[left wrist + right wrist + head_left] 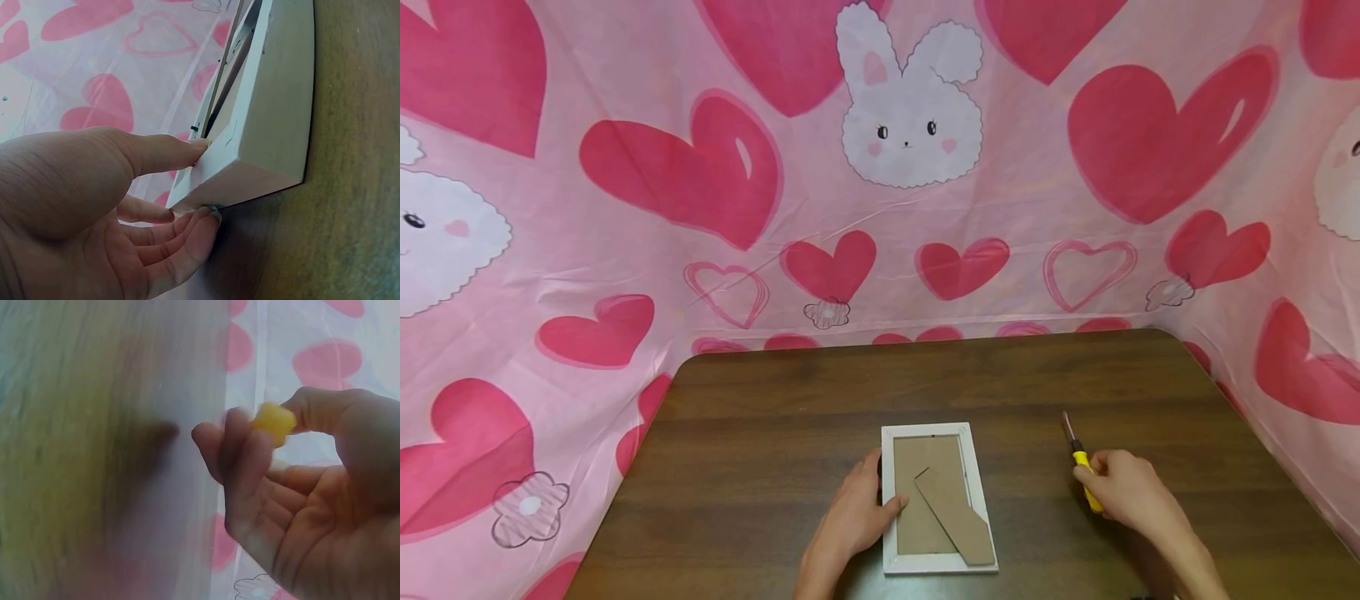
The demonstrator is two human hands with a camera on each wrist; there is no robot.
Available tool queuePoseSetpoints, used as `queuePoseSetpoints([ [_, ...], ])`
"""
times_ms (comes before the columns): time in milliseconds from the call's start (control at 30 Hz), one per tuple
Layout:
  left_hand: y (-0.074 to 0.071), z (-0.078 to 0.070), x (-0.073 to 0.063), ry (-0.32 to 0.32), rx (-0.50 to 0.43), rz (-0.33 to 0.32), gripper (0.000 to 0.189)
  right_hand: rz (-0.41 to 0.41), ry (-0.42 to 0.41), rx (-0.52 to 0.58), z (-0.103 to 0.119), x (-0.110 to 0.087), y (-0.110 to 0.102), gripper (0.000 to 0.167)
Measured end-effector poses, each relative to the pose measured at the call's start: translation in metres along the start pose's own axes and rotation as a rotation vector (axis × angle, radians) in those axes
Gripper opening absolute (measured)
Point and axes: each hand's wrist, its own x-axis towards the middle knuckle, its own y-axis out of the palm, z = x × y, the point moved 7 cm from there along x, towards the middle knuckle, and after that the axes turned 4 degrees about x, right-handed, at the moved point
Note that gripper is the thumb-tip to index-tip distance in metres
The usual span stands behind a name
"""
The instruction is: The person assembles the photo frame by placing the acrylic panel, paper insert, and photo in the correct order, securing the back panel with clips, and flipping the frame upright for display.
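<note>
A white picture frame point(913, 529) lies face down on the table, its brown backing board up. A brown easel leg point(958, 525) slants across that backing. My left hand point(853, 512) grips the frame's left side; in the left wrist view its thumb point(169, 153) presses the top of the white border point(269, 112) while the fingers reach the lower edge. To the right, my right hand point(1127, 492) holds a screwdriver point(1082, 461) by its yellow handle, shaft pointing away from me. The handle's yellow end point(275, 424) shows between thumb and fingers in the right wrist view.
The dark wooden table point(775, 417) has rounded far corners. A pink cloth point(805, 200) printed with hearts and rabbits hangs behind the table and along both sides.
</note>
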Motion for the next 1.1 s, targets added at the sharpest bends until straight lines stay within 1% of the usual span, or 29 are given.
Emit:
queuePoseSetpoints([
  [100,0.002,0.003,0.001,-0.02,0.015,0.0,0.075,-0.02,-0.043,0.044,0.006,-0.001,0.001,0.024],
  [200,-0.003,-0.004,-0.001,-0.003,0.002,0.013,0.074,-0.043,-0.089,0.079,0.012,0.0,0.001,0.021],
  [233,-0.005,-0.006,-0.002,-0.009,-0.013,0.023,0.075,-0.049,-0.102,0.096,0.014,0.0,0.001,0.021],
  [333,-0.01,-0.013,-0.004,0.01,-0.011,0.025,0.075,-0.049,-0.141,0.156,0.019,0.001,0.003,0.02],
  [500,-0.009,-0.012,-0.002,0.024,0.027,-0.015,0.073,-0.021,-0.185,0.22,0.029,0.002,0.009,0.02],
  [533,-0.009,-0.013,-0.002,0.019,0.013,-0.014,0.072,-0.019,-0.187,0.229,0.03,0.002,0.01,0.02],
  [567,-0.009,-0.013,-0.001,0.014,0.03,-0.017,0.072,-0.018,-0.192,0.237,0.032,0.002,0.011,0.02],
  [633,-0.012,-0.016,0.0,-0.007,0.017,-0.008,0.072,-0.022,-0.216,0.247,0.037,0.002,0.013,0.018],
  [733,-0.014,-0.021,0.002,-0.056,0.012,0.011,0.074,-0.032,-0.245,0.243,0.044,0.003,0.015,0.015],
  [800,-0.015,-0.024,0.006,-0.067,0.021,0.01,0.075,-0.03,-0.28,0.232,0.049,0.003,0.018,0.014],
  [833,-0.015,-0.025,0.007,-0.066,0.034,0.005,0.075,-0.021,-0.286,0.233,0.051,0.004,0.02,0.014],
  [933,-0.017,-0.028,0.014,-0.043,0.07,-0.021,0.076,0.019,-0.337,0.239,0.058,0.004,0.025,0.014],
  [1100,-0.016,-0.03,0.025,-0.024,0.069,-0.038,0.075,0.095,-0.399,0.254,0.071,0.005,0.035,0.014],
])
